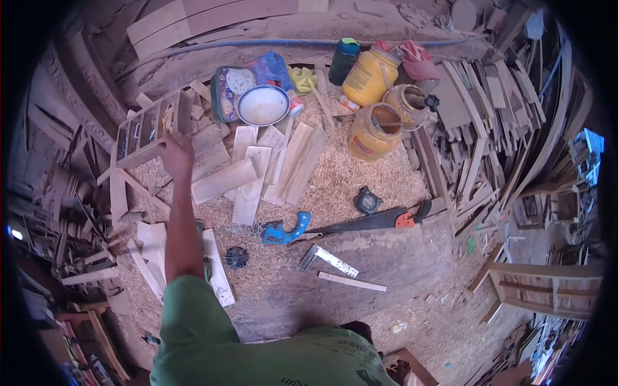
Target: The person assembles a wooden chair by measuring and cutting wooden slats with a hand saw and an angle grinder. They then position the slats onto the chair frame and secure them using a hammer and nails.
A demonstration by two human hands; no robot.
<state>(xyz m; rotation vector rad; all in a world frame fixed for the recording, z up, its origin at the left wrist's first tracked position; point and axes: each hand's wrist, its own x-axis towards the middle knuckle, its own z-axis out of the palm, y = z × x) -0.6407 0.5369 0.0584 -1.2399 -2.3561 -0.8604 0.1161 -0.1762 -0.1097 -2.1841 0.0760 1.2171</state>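
My left hand [175, 154] reaches out to a wooden box with compartments [149, 127] at the far left. Its fingers are at the box's near edge, by a compartment holding small yellowish pieces. They are too small and partly hidden, so whether they grip anything is unclear. Small metal-looking pieces show in the other compartments. Below the box, several pale wood pieces [251, 186] lie on shavings, some overlapping. My right hand is not in view.
A handsaw [360, 223] with a blue handle lies mid-bench near a tape measure [367, 201], a try square [329, 259] and a thin wood strip [352, 282]. Yellow jars [375, 132], a green bottle [344, 61] and a white bowl [263, 106] stand behind. Stacked offcuts [496, 116] fill the right.
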